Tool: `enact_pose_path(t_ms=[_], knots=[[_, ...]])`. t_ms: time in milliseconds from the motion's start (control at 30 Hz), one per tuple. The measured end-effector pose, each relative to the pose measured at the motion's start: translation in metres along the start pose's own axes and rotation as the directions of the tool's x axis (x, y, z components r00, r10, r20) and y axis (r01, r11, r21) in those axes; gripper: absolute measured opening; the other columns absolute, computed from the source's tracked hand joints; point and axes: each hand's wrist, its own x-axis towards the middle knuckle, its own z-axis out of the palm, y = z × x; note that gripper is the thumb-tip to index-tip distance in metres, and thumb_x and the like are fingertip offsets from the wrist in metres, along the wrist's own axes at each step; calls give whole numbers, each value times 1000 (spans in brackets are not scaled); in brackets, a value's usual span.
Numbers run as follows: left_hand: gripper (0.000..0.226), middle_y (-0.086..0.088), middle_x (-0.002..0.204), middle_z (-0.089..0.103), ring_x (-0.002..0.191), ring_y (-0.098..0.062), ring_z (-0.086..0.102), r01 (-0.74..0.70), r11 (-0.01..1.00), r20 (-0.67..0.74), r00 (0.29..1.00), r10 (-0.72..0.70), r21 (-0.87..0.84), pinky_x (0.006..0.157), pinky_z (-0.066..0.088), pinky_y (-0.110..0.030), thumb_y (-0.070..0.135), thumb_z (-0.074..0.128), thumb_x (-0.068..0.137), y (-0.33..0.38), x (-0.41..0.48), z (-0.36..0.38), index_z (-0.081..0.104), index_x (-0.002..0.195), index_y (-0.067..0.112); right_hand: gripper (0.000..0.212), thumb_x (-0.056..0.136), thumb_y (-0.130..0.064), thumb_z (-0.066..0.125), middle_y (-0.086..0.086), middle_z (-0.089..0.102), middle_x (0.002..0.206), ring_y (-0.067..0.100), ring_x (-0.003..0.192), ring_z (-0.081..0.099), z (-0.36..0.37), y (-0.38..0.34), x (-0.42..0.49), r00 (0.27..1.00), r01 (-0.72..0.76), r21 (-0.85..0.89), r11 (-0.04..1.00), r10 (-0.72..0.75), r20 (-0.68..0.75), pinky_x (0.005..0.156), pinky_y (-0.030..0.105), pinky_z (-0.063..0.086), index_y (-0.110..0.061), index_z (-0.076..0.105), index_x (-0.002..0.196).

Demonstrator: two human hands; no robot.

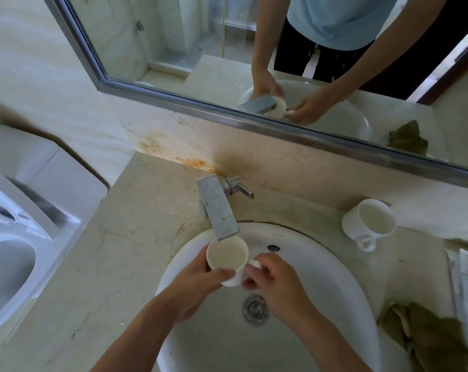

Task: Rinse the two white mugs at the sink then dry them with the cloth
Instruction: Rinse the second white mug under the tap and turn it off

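Under tap (218, 208), mug 1 (227, 257) held over sink (321, 267): left hand (198, 285) wraps body, right hand (274, 281) pinches handle. Mug 2 (369, 221) waits right of tap, cloth (426, 334) nearer; rinse just begun, drying undone.

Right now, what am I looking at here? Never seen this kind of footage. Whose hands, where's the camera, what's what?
There is no robot: a person wears one wide-angle camera on the head, looking down at their own bare hands. The left hand wraps a white mug under the faucet, over the sink; the right hand pinches its handle. The second mug stands on the counter to the right, with the green cloth nearer the camera. The mirror above repeats the scene. I cannot tell if water is running.
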Motion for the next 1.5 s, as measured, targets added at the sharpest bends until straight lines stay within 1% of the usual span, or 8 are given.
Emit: enact_pose_path(t_ms=[100,367,733,900,1067,1200,1400,1500], knots=[[57,-9,136,73,129,-34,66,107,978,2,994,-108,-180,108,54,-55,33,67,86,11,-1,-9,64,142,26,26,104,-16,66,6,63,98,13,79,78,7,8,3,988,142,-105,984,-148,-53,67,23,59,-14,57,79],[21,8,79,67,53,-9,69,123,682,-280,952,124,721,47,58,-15,16,62,92,42,40,10,75,108,18,44,102,-52,42,-2,66,85,19,76,69,11,2,-3,944,283,-357,890,-325,-62,69,42,56,-13,57,88],[27,-9,78,79,55,-27,77,195,690,-312,949,47,697,62,68,-45,7,58,90,44,38,25,71,114,12,10,100,-20,71,-10,76,98,5,85,74,-7,20,-9,989,66,82,994,-54,-139,76,26,57,-25,64,103],[17,-15,61,77,45,-21,72,398,763,-397,895,-203,508,56,64,-31,3,55,94,39,22,49,60,109,-4,111,57,-22,102,-26,56,134,5,114,67,6,37,-21,999,22,198,980,-17,-31,81,30,64,-60,37,139],[24,4,35,59,27,-3,54,412,538,-359,910,-206,735,32,39,-12,16,62,96,48,10,69,65,75,6,86,50,-10,103,-14,79,100,8,89,77,11,39,-13,992,-46,354,934,84,-93,68,26,62,-34,61,121],[19,-3,78,77,68,-17,76,152,154,-153,988,-11,976,67,65,-28,32,68,93,54,14,66,75,89,15,71,68,-29,97,6,77,118,30,101,76,-3,46,-24,976,-76,442,894,-25,217,83,51,64,-29,66,132],[30,2,43,65,31,-7,59,329,501,-290,944,-156,800,44,56,-19,22,65,91,36,-2,88,69,65,7,57,89,-58,64,32,72,96,55,69,64,17,44,-33,973,-97,675,732,213,-91,58,48,46,-10,63,121],[21,-3,72,77,62,-18,78,228,277,-247,969,33,933,64,65,-29,24,64,92,45,2,95,66,79,8,44,96,-40,53,28,65,81,38,64,60,14,36,-27,929,-183,780,599,365,-62,50,44,42,2,67,97]])
